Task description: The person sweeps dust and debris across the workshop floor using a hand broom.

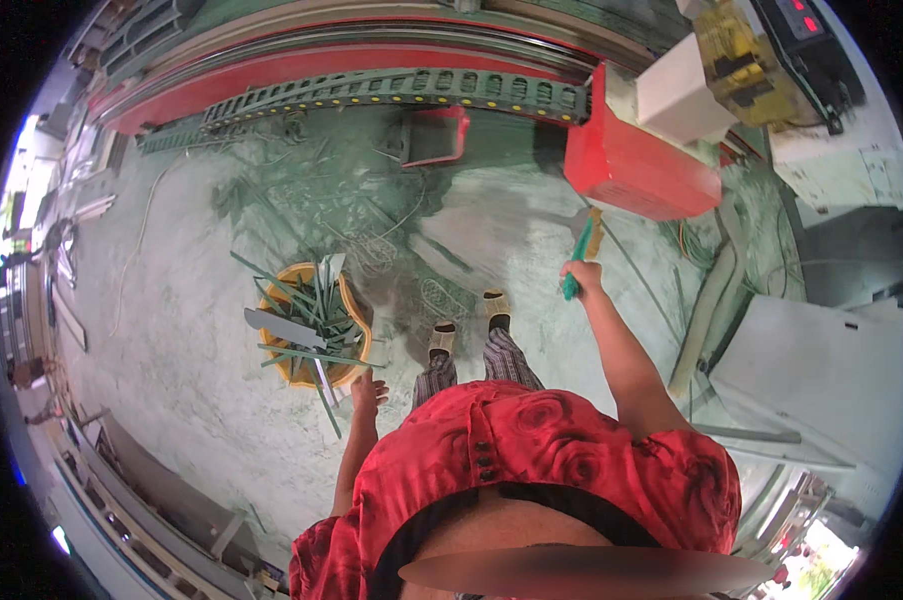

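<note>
My right hand (582, 276) is wrapped round the green handle of a hand brush (583, 246) with tan bristles. It holds the brush out over the floor, bristle end pointing away from me. Low at my left, my left hand (369, 391) hangs beside the near right rim of a yellow bucket (365, 347). Its fingers look loosely bent and apart, with nothing visible in them; whether they touch the rim I cannot tell. Green and grey offcut strips (316, 305) fill the bucket and stick out over its edge, along with a flat grey piece (283, 327).
Ahead runs a red machine bed with a cable chain (441, 88) and a red housing (639, 170). A red-edged scoop or dustpan (437, 136) lies on the dusty floor (186, 270). At right are a grey hose (713, 300) and white panels (816, 370).
</note>
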Action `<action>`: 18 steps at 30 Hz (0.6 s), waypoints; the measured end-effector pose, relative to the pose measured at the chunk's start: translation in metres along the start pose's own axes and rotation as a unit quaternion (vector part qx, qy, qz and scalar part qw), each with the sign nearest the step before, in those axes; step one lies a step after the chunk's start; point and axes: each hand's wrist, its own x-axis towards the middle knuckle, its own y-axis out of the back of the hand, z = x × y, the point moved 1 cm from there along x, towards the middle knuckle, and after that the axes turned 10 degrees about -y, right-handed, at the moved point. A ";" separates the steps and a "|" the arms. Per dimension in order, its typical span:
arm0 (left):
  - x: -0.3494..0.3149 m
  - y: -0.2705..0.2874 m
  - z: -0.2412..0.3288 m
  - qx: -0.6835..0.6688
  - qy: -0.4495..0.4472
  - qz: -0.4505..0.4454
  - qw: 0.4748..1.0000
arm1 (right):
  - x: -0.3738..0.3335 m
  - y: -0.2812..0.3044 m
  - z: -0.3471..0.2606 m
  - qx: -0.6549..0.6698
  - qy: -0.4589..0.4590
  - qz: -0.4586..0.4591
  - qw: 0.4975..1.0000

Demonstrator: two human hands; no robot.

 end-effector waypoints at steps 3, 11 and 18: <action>-0.022 -0.010 -0.020 -0.014 0.009 0.028 0.999 | 0.024 -0.046 -0.025 0.002 0.038 -0.078 0.996; -0.049 -0.056 -0.046 -0.073 0.047 0.048 0.995 | -0.013 -0.126 -0.047 -0.403 0.193 -0.109 0.888; -0.048 -0.082 -0.027 -0.094 0.035 0.062 0.993 | -0.048 -0.070 -0.083 -0.296 0.058 -0.288 0.909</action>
